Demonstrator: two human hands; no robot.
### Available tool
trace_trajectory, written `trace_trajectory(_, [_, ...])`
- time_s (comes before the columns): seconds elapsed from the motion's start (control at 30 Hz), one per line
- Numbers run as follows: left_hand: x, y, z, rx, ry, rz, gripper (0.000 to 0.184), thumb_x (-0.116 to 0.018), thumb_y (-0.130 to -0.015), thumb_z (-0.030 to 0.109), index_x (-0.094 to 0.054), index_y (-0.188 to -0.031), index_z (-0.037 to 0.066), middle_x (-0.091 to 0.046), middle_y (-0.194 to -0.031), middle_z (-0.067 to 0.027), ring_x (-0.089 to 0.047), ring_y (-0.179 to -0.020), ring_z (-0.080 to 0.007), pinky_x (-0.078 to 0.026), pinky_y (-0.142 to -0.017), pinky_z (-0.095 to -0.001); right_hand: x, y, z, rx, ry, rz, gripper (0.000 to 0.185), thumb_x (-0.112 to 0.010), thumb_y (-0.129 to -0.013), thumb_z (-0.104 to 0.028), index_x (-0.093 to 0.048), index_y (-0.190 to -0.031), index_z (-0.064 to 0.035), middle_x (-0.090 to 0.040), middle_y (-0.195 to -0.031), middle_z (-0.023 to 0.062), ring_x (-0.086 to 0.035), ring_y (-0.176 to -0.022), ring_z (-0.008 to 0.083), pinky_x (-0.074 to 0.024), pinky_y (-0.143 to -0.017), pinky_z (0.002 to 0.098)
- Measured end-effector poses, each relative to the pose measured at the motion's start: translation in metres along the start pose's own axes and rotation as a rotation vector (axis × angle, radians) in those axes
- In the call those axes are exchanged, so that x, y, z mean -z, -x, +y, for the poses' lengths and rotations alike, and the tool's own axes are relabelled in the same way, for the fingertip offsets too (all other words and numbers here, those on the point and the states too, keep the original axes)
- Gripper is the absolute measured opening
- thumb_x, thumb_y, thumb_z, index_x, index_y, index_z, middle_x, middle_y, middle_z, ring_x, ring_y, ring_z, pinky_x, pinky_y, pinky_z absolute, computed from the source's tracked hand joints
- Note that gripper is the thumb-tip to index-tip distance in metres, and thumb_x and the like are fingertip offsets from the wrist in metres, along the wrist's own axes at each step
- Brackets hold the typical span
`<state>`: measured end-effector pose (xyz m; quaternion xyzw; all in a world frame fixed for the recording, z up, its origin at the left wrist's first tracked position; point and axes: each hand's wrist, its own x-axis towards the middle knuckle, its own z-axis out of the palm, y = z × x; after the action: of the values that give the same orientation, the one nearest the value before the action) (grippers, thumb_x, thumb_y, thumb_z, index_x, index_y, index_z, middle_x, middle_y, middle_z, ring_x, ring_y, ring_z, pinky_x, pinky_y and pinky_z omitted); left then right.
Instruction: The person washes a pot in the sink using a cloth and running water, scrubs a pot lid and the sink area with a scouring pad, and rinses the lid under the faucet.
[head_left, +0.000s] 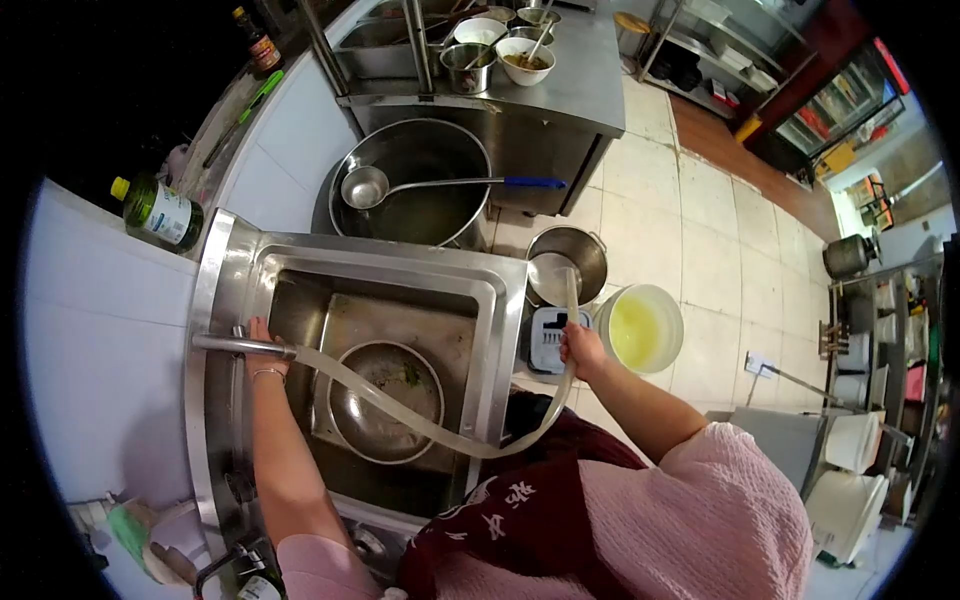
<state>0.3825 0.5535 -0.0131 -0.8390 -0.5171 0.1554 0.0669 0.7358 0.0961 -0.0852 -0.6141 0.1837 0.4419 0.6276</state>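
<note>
A pale flexible hose [400, 411] runs from the metal faucet [240, 344] across the sink and curves up on the right. My right hand [581, 350] is closed around the hose near its free end, which points toward a steel pot [546, 278] on the floor. At the faucet, my left hand [264, 350] reaches behind the spout; its fingers are partly hidden, and what they grip cannot be made out. A round metal bowl [385, 425] with green scraps lies in the steel sink [505, 300].
A large pot [411, 135] with a blue-handled ladle [450, 184] across it stands behind the sink. Beside the steel pot are a bucket of yellowish liquid [640, 328] and a grey box [549, 340]. Bowls [526, 62] sit on the steel counter [580, 85]; shelves stand far right.
</note>
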Motion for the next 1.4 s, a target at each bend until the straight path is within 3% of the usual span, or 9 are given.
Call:
trace_trajectory(0.13, [0.039,0.049,0.026,0.056,0.310,0.224,0.050,-0.051,-0.083,0.016,-0.040,-0.130,0.002,-0.041,-0.130,-0.0180,-0.042,-0.119,-0.0355,-0.037,-0.099,-0.0410,0.002,-0.001,0.003,-0.024,-0.001,0.015,0.029,-0.044,-0.094,-0.025,-0.045,-0.074,-0.0041,-0.041,-0.060,0.0057,-0.041,-0.048,0.0194,-0.0375,-0.046,0.0339])
trace_trajectory(0.17, [0.015,0.056,0.021,-0.068,0.566,0.503,0.047,-0.054,-0.080,0.011,-0.043,-0.125,0.001,-0.046,-0.118,-0.0212,-0.047,-0.108,-0.0387,-0.039,-0.093,-0.0445,0.002,-0.002,0.004,-0.031,0.017,0.030,0.030,-0.044,-0.094,-0.026,-0.045,-0.073,-0.0043,-0.042,-0.060,0.0058,-0.041,-0.049,0.0192,-0.0379,-0.046,0.0337])
trace_trajectory(0.47, [0.001,0.255,0.024,0.060,0.976,0.350,0.035,-0.054,-0.083,0.003,-0.049,-0.118,0.003,-0.043,-0.120,-0.0148,-0.051,-0.097,-0.0257,-0.046,-0.080,-0.0331,0.014,-0.015,0.017,0.010,0.073,0.023,0.027,-0.044,-0.095,-0.027,-0.047,-0.084,-0.0023,-0.043,-0.061,0.0068,-0.043,-0.048,0.0205,-0.0391,-0.044,0.0355])
trace_trajectory(0.53, [-0.025,0.296,0.009,0.092,1.056,0.367,0.033,-0.053,-0.084,0.004,-0.050,-0.117,0.004,-0.044,-0.119,-0.0112,-0.052,-0.095,-0.0220,-0.046,-0.080,-0.0326,0.015,-0.011,0.021,0.089,0.191,0.085,0.027,-0.046,-0.088,-0.026,-0.047,-0.069,-0.0055,-0.045,-0.056,0.0080,-0.044,-0.047,0.0215,-0.0368,-0.044,0.0362])
trace_trajectory(0.63, [-0.023,0.362,0.000,0.203,1.113,0.417,0.033,-0.054,-0.084,0.004,-0.051,-0.117,0.005,-0.046,-0.117,-0.0120,-0.053,-0.092,-0.0225,-0.046,-0.080,-0.0331,0.028,-0.031,0.032,0.129,0.010,0.083,0.029,-0.046,-0.088,-0.026,-0.050,-0.068,-0.0054,-0.047,-0.061,0.0096,-0.047,-0.054,0.0222,-0.0373,-0.046,0.0371])
trace_trajectory(0.8, [-0.032,0.445,-0.019,0.439,1.031,0.427,0.025,-0.055,-0.085,0.012,-0.057,-0.108,0.003,-0.053,-0.109,-0.0149,-0.055,-0.096,-0.0276,-0.047,-0.080,-0.0347,0.022,-0.015,0.011,0.069,0.434,0.073,0.012,-0.045,-0.084,-0.011,-0.054,-0.087,-0.0034,-0.049,-0.067,0.0072,-0.046,-0.058,0.0195,-0.0376,-0.049,0.0346])
trace_trajectory(0.97, [-0.064,0.512,-0.033,0.763,1.199,0.332,0.023,-0.052,-0.088,0.017,-0.060,-0.103,0.002,-0.061,-0.101,-0.0144,-0.060,-0.090,-0.0263,-0.048,-0.078,-0.0340,0.046,-0.077,0.011,0.101,0.386,-0.017,0.025,-0.049,-0.089,-0.031,-0.055,-0.093,-0.0076,-0.054,-0.077,0.0091,-0.050,-0.067,0.0227,-0.0432,-0.058,0.0398])
trace_trajectory(1.33, [-0.137,0.472,-0.228,0.949,1.141,0.829,0.032,-0.050,-0.089,0.023,-0.055,-0.109,-0.001,-0.056,-0.114,-0.0183,-0.056,-0.103,-0.0284,-0.043,-0.088,-0.0349,0.027,-0.043,-0.018,0.083,0.501,-0.041,0.026,-0.043,-0.089,-0.030,-0.050,-0.082,-0.0062,-0.049,-0.065,0.0062,-0.044,-0.048,0.0191,-0.0397,-0.042,0.0340])
trace_trajectory(1.4, [-0.152,0.449,-0.265,1.141,1.112,0.674,0.041,-0.042,-0.093,0.028,-0.045,-0.123,0.000,-0.063,-0.095,-0.0124,-0.065,-0.074,-0.0204,-0.049,-0.063,-0.0313,0.027,-0.053,-0.022,0.072,0.534,0.055,0.031,-0.040,-0.091,-0.033,-0.053,-0.077,-0.0078,-0.047,-0.063,0.0061,-0.044,-0.050,0.0177,-0.0379,-0.043,0.0323])
